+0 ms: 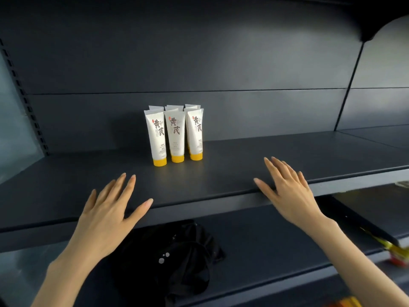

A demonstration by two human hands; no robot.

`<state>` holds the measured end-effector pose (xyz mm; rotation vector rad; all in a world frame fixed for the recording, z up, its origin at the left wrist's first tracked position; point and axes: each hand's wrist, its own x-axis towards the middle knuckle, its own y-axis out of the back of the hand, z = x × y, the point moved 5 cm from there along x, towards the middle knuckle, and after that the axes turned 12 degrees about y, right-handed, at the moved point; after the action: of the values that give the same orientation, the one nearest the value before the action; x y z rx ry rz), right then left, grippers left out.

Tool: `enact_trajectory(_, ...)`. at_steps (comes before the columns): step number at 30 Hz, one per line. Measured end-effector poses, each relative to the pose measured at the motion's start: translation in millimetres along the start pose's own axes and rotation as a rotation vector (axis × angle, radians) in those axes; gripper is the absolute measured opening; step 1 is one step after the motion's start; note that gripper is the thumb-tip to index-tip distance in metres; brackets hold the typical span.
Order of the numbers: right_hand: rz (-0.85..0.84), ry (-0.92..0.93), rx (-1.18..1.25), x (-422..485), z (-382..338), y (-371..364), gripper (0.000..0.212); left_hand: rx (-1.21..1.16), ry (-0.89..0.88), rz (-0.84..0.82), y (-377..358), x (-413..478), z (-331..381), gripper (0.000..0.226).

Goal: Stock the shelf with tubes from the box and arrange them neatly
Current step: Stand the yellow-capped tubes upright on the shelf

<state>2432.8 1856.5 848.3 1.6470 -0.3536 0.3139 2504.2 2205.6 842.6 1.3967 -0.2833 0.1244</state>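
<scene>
Several white tubes (176,134) with yellow caps stand cap-down in two tight rows on the dark grey shelf (243,165), left of its middle. My left hand (108,209) hovers over the shelf's front edge with fingers spread and straight, holding nothing, well in front of the tubes. My right hand (287,187) lies flat over the front edge further right, fingers also spread and empty. No box shows in the view.
A black bag or cloth (177,258) lies on the lower shelf beneath my hands. Yellow and red packets (396,251) sit at the lower right edge. The shelf's back panel (199,63) rises behind the tubes, and a slotted upright (24,103) stands at left.
</scene>
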Motion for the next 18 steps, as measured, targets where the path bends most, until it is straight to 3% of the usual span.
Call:
enact_trajectory(10,-0.089,-0.149,-0.131,-93,87,2,0.082,-0.004,-0.081,0.029,-13,-26,61,0.105)
enact_trajectory(18,-0.164,-0.260,-0.182,-186,166,15,0.086,-0.060,-0.263,0.052,-30,-89,160,0.095)
